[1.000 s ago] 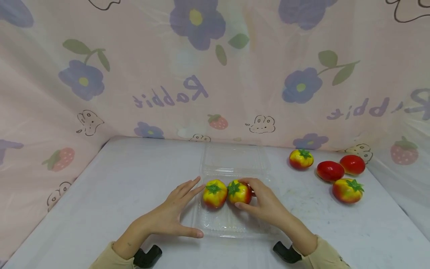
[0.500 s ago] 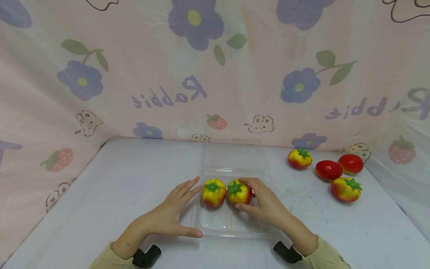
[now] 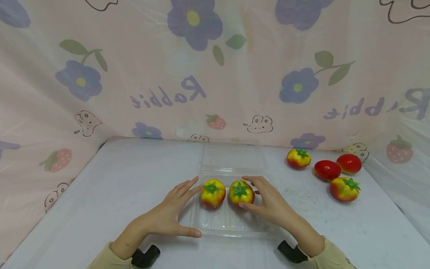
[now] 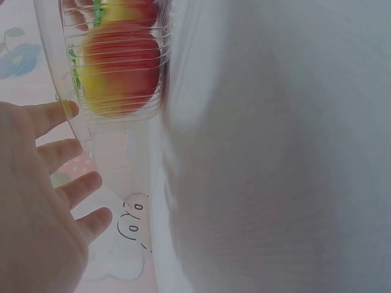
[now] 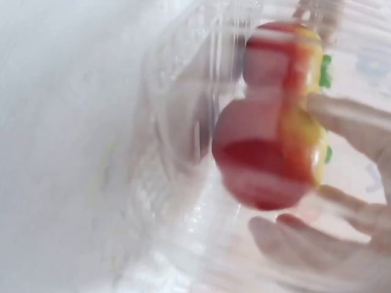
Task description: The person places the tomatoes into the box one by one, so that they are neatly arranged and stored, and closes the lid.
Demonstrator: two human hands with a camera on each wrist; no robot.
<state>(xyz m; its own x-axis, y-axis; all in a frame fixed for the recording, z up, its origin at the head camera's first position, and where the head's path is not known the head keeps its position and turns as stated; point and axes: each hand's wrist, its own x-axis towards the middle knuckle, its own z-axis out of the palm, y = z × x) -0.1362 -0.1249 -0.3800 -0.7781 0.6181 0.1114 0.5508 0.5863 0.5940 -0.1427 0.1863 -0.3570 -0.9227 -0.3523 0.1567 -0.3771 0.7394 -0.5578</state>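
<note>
Head view: two fruits [image 3: 213, 193] between hands [image 3: 167, 215].

Container [image 3: 220, 225] is showing clear, glossy plastic | fruits [image 3: 241, 195] are gleaming smooth | backdrop [image 3: 134, 67] is looking creased | table [image 3: 134, 183] is looking matt

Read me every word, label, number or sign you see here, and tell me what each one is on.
"Rabbit": purple, mirror-reversed, left of centre on the printed cloth.
"Rabbit": purple, mirror-reversed, far right on the same cloth; a fold distorts its "a".
No readable text on the clear container or the fruits.
</note>
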